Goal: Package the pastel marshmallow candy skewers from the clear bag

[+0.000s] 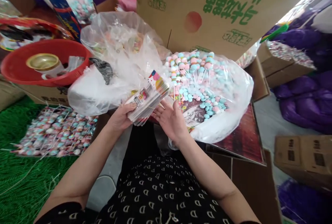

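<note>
My left hand [123,113] is closed on one end of a thick stack of printed plastic packets [146,103], its thumb pressed on top. Colourful printing shows on the stack's far end. My right hand [169,118] is open, palm turned up and fingers apart, close beside the stack; whether the fingertips touch it I cannot tell. Just beyond my right hand lies a large clear bag [230,92] with pink, blue and white candies on sticks [192,63] and loose pieces. Left of it sits a crumpled translucent bag [114,68] with wrapped contents.
A tall cardboard box [168,9] stands behind the bags. At left are a red basin [15,68] holding a tape roll [43,61], and a heap of wrapped candies [57,130] on green netting [15,175]. Cartons [303,151] and purple sacks [306,103] stand at right.
</note>
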A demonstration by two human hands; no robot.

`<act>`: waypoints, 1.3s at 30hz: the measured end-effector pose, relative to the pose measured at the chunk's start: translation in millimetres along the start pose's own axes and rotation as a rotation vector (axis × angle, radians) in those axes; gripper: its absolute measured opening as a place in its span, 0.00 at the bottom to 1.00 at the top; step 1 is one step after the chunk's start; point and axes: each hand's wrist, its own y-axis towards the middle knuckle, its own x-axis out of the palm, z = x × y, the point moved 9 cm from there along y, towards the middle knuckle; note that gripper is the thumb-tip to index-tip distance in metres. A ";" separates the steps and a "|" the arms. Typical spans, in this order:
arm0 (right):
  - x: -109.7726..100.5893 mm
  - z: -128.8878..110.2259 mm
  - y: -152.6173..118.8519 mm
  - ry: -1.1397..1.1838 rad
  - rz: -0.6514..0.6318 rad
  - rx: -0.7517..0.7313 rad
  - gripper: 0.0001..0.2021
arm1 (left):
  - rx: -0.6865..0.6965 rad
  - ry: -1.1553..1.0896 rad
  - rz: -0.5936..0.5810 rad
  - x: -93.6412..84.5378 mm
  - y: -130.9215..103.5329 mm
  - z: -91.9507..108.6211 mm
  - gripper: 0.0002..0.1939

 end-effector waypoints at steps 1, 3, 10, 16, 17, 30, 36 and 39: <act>-2.6 -4.6 0.4 -0.011 0.019 -0.018 0.45 | -0.006 0.004 -0.014 0.0 -1.0 -2.5 0.35; -7.4 -14.4 2.4 -0.036 0.070 -0.062 0.47 | -0.025 0.009 -0.048 1.8 -2.5 -7.4 0.36; -42.2 -23.3 10.1 -0.080 0.230 -0.120 0.38 | -0.082 0.032 -0.082 2.1 2.7 -24.0 0.40; -86.9 -8.1 2.7 -0.142 0.351 -0.092 0.24 | -0.124 0.145 -0.043 -21.0 6.0 -41.4 0.40; -89.0 -3.6 3.3 -0.150 0.349 -0.072 0.24 | -0.131 0.169 -0.043 -23.1 6.6 -43.4 0.39; -101.3 -6.0 18.7 -0.298 0.436 -0.181 0.25 | -0.011 0.338 -0.014 -26.0 44.4 -35.6 0.39; -96.7 -16.5 20.3 -0.843 0.440 -0.376 0.24 | 0.098 0.467 0.097 -29.4 55.2 -32.5 0.38; -91.0 -18.4 20.3 -0.998 0.453 -0.450 0.21 | 0.189 0.613 0.136 -29.6 56.5 -23.2 0.31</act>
